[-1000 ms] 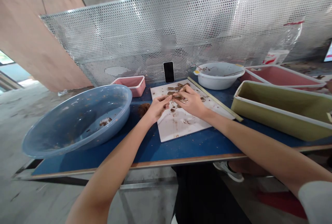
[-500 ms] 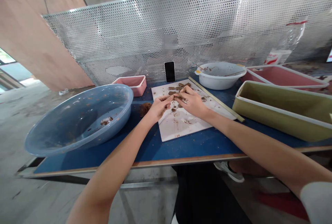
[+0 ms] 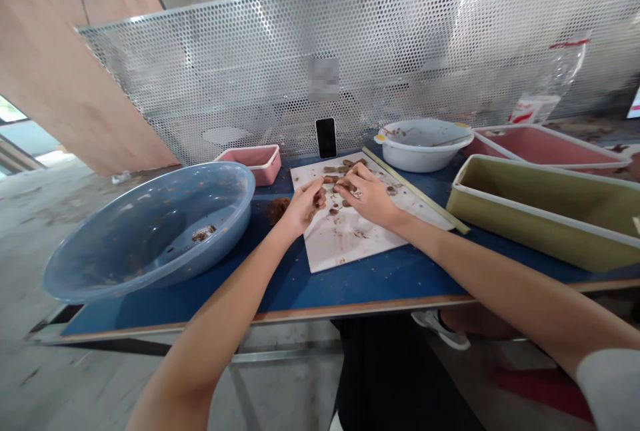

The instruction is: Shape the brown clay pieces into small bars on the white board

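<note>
Over a white board (image 3: 330, 251), my left hand (image 3: 305, 206) has its fingers curled, with brown smears on the fingertips. What it holds, if anything, is hidden. Close by on the right, my right hand (image 3: 370, 196) pinches a small brown, clay-like piece between thumb and fingers, partly covered by them. Between and beyond the hands lie several brown pieces (image 3: 330, 169), some shaped like short strips. Crumbs and a small brown lump (image 3: 333, 212) dot the board below. A brown fibrous clump (image 3: 277, 210) sits on the blue table left of my left hand.
A large blue basin (image 3: 150, 231) overhangs the table at left. Behind stand a pink tub (image 3: 265, 164) and a phone (image 3: 327, 138). A thin stick (image 3: 420, 194) lies along the board's right side, near a white basin (image 3: 420, 156), a green planter (image 3: 540, 218) and a pink planter (image 3: 550, 144).
My hands were touching at the fingertips; now a small gap separates them. The left fingers have curled inward, and a brown strip shows between the hands.
</note>
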Action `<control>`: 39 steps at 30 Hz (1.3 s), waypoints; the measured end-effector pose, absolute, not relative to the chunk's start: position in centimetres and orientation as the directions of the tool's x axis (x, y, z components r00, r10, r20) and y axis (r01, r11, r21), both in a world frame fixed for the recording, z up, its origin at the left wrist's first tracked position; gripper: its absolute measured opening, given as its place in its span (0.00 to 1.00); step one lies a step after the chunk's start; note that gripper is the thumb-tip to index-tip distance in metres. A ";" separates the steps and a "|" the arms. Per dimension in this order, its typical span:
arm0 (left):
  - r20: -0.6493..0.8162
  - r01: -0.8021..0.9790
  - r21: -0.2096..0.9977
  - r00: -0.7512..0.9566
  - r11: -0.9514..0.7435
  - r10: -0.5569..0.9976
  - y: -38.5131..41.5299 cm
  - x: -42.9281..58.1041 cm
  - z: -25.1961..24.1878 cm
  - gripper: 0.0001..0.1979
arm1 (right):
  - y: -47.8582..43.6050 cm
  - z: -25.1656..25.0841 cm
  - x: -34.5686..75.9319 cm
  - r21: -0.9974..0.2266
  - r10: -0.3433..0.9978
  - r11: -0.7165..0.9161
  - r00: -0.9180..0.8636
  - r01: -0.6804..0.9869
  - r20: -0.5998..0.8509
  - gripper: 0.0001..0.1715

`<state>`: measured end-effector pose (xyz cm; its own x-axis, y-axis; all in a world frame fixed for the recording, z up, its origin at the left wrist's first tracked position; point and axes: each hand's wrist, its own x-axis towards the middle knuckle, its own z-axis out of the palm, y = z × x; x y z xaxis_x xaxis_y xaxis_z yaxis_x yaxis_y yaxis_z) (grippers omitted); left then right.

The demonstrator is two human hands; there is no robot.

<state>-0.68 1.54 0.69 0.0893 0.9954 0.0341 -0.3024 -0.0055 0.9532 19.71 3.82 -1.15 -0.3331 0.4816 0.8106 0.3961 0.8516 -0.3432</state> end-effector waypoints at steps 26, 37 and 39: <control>0.009 -0.316 0.949 0.044 0.005 0.999 1.8 -0.9 0.5 0.17 | 4.0 -1.4 19.5 -0.333 0.462 0.870 -0.365 0.364 0.808 0.14; -0.004 -0.307 0.952 0.035 0.014 0.999 1.6 -0.8 0.8 0.17 | 4.0 -1.5 19.5 -0.312 0.444 0.880 -0.386 0.359 0.808 0.14; -0.006 -0.311 0.950 0.038 0.018 0.999 1.6 -0.7 0.7 0.17 | 4.0 -1.5 19.4 -0.303 0.433 0.886 -0.393 0.349 0.811 0.14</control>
<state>-0.74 1.63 0.75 0.0382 0.9993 -0.0060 -0.3112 0.0176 0.9502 19.44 4.01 -1.47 -0.3928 0.4326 0.8115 0.3495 0.8865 -0.3034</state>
